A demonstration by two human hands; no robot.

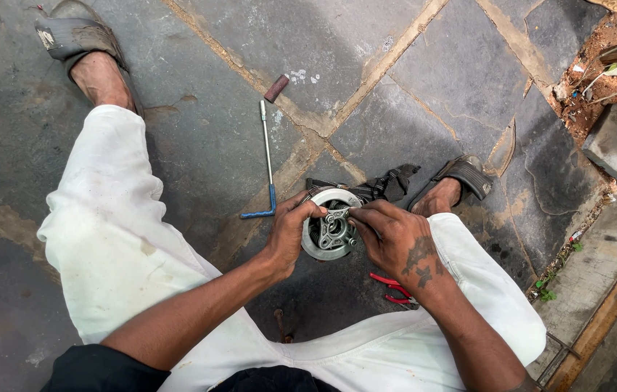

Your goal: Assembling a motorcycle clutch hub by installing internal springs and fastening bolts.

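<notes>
A round grey metal part (330, 234) with a ring-shaped rim and a bolted inner plate is held between my legs above the stone floor. My left hand (290, 231) grips its left rim, fingers curled over the top edge. My right hand (392, 236) pinches at the centre plate with thumb and fingertips from the right. What the fingertips pinch is too small to tell. A dark cloth strap (377, 185) lies on the floor just beyond the part.
A T-handle wrench with a blue grip (268, 163) lies on the floor to the left, a small reddish cylinder (276, 88) beyond it. Red-handled pliers (394, 289) lie under my right forearm. My sandalled feet (461, 181) rest on grey slabs; rubble lies at the top right.
</notes>
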